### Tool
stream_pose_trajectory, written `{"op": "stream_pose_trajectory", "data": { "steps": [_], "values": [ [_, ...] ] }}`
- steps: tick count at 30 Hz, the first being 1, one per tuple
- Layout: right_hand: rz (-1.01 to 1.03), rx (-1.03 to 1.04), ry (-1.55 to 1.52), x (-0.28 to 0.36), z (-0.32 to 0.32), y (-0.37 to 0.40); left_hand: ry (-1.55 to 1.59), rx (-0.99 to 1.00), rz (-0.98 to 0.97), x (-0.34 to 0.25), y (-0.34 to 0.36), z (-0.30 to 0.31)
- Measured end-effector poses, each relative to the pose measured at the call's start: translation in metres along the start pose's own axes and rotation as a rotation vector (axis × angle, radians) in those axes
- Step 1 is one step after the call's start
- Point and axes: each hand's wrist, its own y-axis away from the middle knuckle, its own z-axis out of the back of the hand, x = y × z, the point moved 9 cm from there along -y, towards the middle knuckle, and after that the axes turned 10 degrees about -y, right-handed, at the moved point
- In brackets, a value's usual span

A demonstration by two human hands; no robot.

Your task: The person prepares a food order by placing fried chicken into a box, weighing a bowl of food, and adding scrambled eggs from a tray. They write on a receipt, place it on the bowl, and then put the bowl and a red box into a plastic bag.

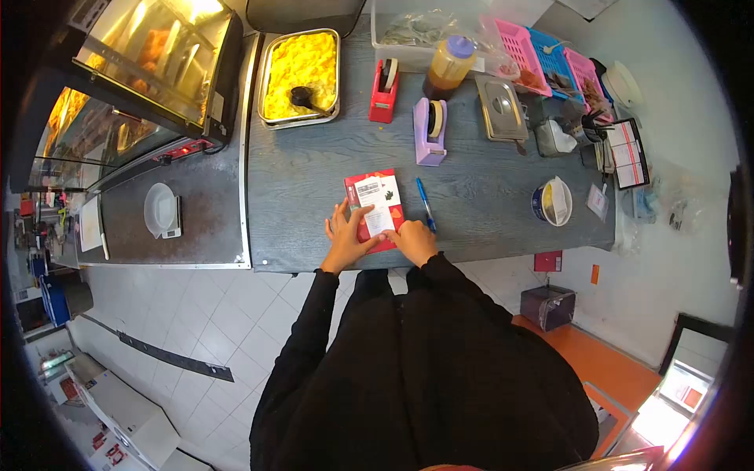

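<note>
Fingertips of left hand [343, 238] and right hand [414, 239] — both open, flat — pressing white slip [378, 206] onto red packet [390, 178], print unreadable.

Worktop [487, 196]: grey board with a printed wood grain, matt, faintly streaked. Red packet [390, 185]: thin card or paper, smooth, low sheen. Receipt [378, 208] lying on it: white printed paper, matt. Pen [425, 206]: blue plastic, glossy. Two tape dispensers, red [383, 98] and lilac [430, 137]: moulded plastic, smooth. Food tray [271, 78] and the pan lid [501, 106]: stainless steel, brushed, bright at the rims. Baskets, pink [518, 47] and blue [550, 51]: perforated plastic. Heated cabinet [157, 55]: clear glass panels, strongly reflective, in a black frame. Floor tiles [204, 322]: white, glazed, smooth. Sleeves [306, 330]: black cloth, matt.
</note>
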Motion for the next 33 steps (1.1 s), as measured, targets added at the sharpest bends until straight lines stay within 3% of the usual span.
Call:
{"op": "stream_pose_trajectory", "data": {
  "steps": [3,4,7,9,15,17,20,22,25,29,33],
  "values": [
    [-0.023,0.151,0.016,-0.03,0.0,0.018,0.019,-0.102,0.031,0.0,-0.004,-0.009],
    [0.086,0.054,0.084,-0.048,0.002,0.026,-0.013,-0.166,0.038,-0.002,-0.005,-0.007],
    [0.09,0.174,0.123,-0.128,0.004,0.055,-0.067,-0.238,0.102,0.009,-0.008,-0.017],
    [-0.098,0.332,0.027,-0.2,0.014,0.083,-0.123,-0.266,0.15,0.005,-0.003,-0.02],
    [-0.435,0.041,-0.339,-0.39,0.109,0.198,-0.219,-0.219,0.27,-0.027,0.015,-0.027],
    [-0.476,-0.068,-0.409,-0.442,0.134,0.232,-0.266,-0.226,0.519,-0.021,0.005,-0.027],
    [-0.487,-0.2,-0.45,-0.503,0.162,0.265,-0.405,-0.533,0.749,-0.02,-0.005,-0.034],
    [-0.499,-0.241,-0.443,-0.529,0.171,0.291,-0.502,-0.551,0.907,-0.03,-0.004,-0.033],
    [-0.494,-0.282,-0.479,-0.535,0.198,0.304,-0.024,-0.645,0.498,-0.019,-0.009,-0.046],
    [-0.471,-0.235,-0.624,-0.553,0.216,0.299,-0.298,-0.644,0.57,-0.139,0.036,-0.058],
    [-0.343,-0.294,-0.645,-0.579,0.284,0.252,-0.399,-0.532,0.395,-0.218,0.012,-0.126]
  ]
}}
